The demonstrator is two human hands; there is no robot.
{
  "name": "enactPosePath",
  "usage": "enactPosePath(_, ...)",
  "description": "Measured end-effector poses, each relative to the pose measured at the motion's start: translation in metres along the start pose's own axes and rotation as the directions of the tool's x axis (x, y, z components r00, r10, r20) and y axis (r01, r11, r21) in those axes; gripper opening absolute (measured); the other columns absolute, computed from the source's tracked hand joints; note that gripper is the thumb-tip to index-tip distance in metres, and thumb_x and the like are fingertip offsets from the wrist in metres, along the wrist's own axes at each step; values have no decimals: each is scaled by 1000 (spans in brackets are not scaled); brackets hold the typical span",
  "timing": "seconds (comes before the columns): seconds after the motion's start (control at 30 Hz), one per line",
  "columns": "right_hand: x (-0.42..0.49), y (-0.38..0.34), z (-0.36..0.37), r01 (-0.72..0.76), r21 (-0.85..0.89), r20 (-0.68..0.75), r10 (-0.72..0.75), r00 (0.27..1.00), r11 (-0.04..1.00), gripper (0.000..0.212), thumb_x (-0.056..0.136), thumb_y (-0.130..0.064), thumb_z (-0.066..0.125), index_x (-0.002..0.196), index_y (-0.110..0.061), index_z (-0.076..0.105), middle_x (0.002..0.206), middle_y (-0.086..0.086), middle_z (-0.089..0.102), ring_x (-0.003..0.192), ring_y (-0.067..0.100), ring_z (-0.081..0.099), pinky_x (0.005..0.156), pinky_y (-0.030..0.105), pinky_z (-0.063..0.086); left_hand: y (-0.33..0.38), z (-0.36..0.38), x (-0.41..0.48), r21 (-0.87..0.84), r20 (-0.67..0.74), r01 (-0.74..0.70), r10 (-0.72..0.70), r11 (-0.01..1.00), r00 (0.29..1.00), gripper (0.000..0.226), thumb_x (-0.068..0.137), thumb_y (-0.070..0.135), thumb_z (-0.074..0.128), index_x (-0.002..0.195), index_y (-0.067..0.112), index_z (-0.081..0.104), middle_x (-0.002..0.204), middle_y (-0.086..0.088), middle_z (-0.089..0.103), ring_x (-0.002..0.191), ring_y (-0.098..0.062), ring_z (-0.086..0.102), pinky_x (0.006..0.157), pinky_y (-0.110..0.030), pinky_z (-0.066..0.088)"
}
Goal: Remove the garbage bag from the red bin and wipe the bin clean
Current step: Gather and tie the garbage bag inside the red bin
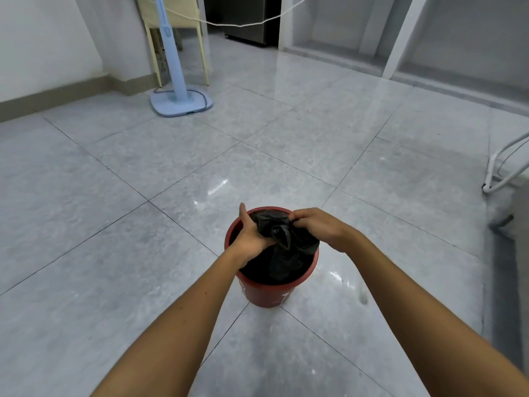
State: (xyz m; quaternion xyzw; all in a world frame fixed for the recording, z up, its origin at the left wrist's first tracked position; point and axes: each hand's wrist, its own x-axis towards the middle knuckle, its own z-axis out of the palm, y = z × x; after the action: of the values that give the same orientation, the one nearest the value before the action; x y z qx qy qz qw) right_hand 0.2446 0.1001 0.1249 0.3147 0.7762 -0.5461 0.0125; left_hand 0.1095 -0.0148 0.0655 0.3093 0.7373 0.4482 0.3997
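Note:
A small round red bin stands on the grey tiled floor just in front of me. A black garbage bag is inside it, its top bunched into a crumpled knot above the rim. My left hand is over the bin's left side, fingers closed on the gathered bag. My right hand grips the bag's edge at the far right of the rim. The bin's inside is hidden by the bag.
A light blue fan stand with a square base sits far left by a pale yellow chair. A white cord hangs across the back. White tube legs are at the right. A dark doorway is beyond.

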Motion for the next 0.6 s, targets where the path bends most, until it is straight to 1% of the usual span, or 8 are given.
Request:
enactPosePath(0.03,-3,-1,-2,-2,32,29,1,1000,999,31,94,-11,45,81,-26,70,81,-12,67,78,6,61,71,17,42,-1,0,0,-13,73,-10,11,1000,997,102,83,14,70,150,29,-6,120,7,49,104,-7,55,84,-17,42)
enactPosePath(0.07,-6,-2,-3,1,65,51,-4,999,998,27,94,-15,48,86,-27,71,86,-13,69,82,5,63,72,15,42,-4,0,2,-14,86,-50,51,999,995,78,86,13,66,146,31,21,113,9,57,101,-7,58,77,-14,42)
enactPosePath(0.1,-9,-2,-3,6,85,61,-12,998,996,20,93,-20,52,94,-27,71,94,-13,70,88,3,64,74,14,43,-3,0,2,-10,40,-91,91,996,995,49,86,13,64,127,34,49,105,9,65,98,-10,61,73,-14,43)
enactPosePath(0.13,-12,0,-2,13,100,56,-19,998,995,18,91,-24,57,104,-26,70,105,-12,70,97,3,64,78,14,43,-1,2,0,-18,-26,-124,123,992,992,30,86,15,64,104,38,61,98,7,69,93,-9,64,70,-13,45)
enactPosePath(0.23,-18,10,8,20,78,-44,-17,999,997,58,82,-40,71,134,-28,47,127,-8,58,114,9,57,86,20,44,4,9,-7,38,-286,-193,196,980,938,24,83,19,64,75,41,60,72,19,66,70,6,61,57,-6,43)
enactPosePath(0.33,-26,16,25,-96,173,-116,117,986,980,76,76,-60,68,137,-35,32,122,-12,53,106,16,58,72,24,49,6,16,-13,54,-414,-300,294,953,861,29,82,16,63,67,38,52,65,36,60,65,21,55,55,3,38)
enactPosePath(0.47,-12,15,29,9,160,-339,46,940,987,48,78,-43,71,123,-28,61,110,-9,67,103,14,64,90,32,53,3,21,-17,64,-312,-315,319,947,895,12,84,17,60,87,29,61,79,15,67,71,3,62,58,-4,43)
enactPosePath(0.6,-2,12,25,21,-15,-419,-26,908,1000,32,85,-19,65,117,-22,67,105,-4,69,95,12,63,84,23,49,-9,16,-20,9,-70,-272,272,962,960,36,75,19,68,96,41,49,92,11,67,82,5,63,65,-7,47)
